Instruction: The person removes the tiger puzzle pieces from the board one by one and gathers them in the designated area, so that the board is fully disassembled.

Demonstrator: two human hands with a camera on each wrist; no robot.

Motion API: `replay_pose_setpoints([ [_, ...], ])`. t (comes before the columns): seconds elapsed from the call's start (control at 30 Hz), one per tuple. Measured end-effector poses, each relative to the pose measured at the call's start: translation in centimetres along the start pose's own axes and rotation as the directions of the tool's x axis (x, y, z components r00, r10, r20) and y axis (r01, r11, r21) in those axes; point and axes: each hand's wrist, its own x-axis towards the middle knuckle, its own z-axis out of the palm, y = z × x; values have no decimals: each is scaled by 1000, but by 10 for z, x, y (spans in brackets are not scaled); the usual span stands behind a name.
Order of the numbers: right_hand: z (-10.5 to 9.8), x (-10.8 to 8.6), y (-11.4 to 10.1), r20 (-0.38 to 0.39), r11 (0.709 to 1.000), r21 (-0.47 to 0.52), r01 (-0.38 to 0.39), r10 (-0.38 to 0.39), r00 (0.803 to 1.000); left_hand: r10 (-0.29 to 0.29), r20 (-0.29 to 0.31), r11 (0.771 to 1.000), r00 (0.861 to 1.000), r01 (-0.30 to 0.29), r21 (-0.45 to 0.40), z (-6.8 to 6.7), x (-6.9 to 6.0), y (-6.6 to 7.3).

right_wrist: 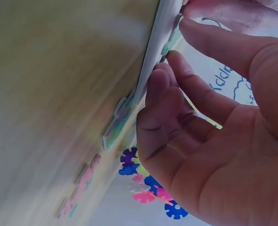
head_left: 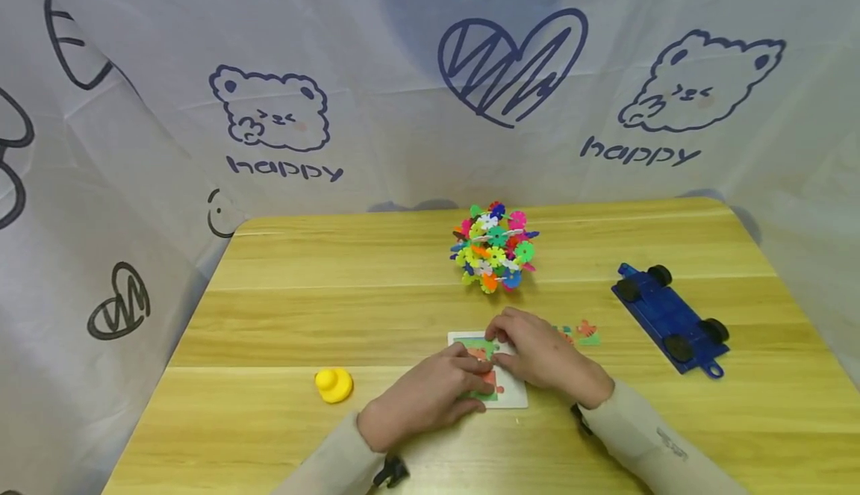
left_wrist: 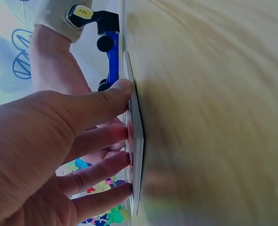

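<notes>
A white puzzle board (head_left: 513,394) lies on the wooden table, with green and orange jigsaw pieces on its left part. My left hand (head_left: 433,390) rests on the board from the left, its fairly straight fingers (left_wrist: 103,162) pressing the pieces and its thumb at the near edge. From the right, my right hand (head_left: 547,353) pinches a green puzzle piece (right_wrist: 172,41) between thumb and index finger at the board's upper part; the other fingers are curled. The hands partly hide the picture. Loose puzzle pieces (head_left: 587,331) lie just beyond the right hand.
A ball of colourful flower-shaped plastic discs (head_left: 495,248) stands behind the board. To the right lies a blue toy car chassis (head_left: 672,319) with black wheels. A yellow rubber duck (head_left: 334,385) sits left of the left hand. A printed white cloth (head_left: 396,122) hangs behind the table.
</notes>
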Motion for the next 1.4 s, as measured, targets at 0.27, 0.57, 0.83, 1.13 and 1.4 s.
replay_pose_setpoints([
  [0.27,-4,7,2,68,999,22,47,-49,996,4,4,1000,1000,-4,1,0,0,-1],
  [0.57,-4,11,3,69,984,175,21,-34,997,0,-6,1000,1000,0,-19,0,0,-1],
  [0.83,-2,10,7,24,963,268,-7,1,1000,7,-24,1000,1000,-8,-25,0,-1,-1],
  [1.13,-17,3,16,-65,958,288,17,2,998,-4,-21,1000,1000,4,-31,1,-1,0],
  [1.4,-36,-14,32,-125,966,258,-9,42,991,9,-30,999,1000,-10,-36,1,-1,-2],
])
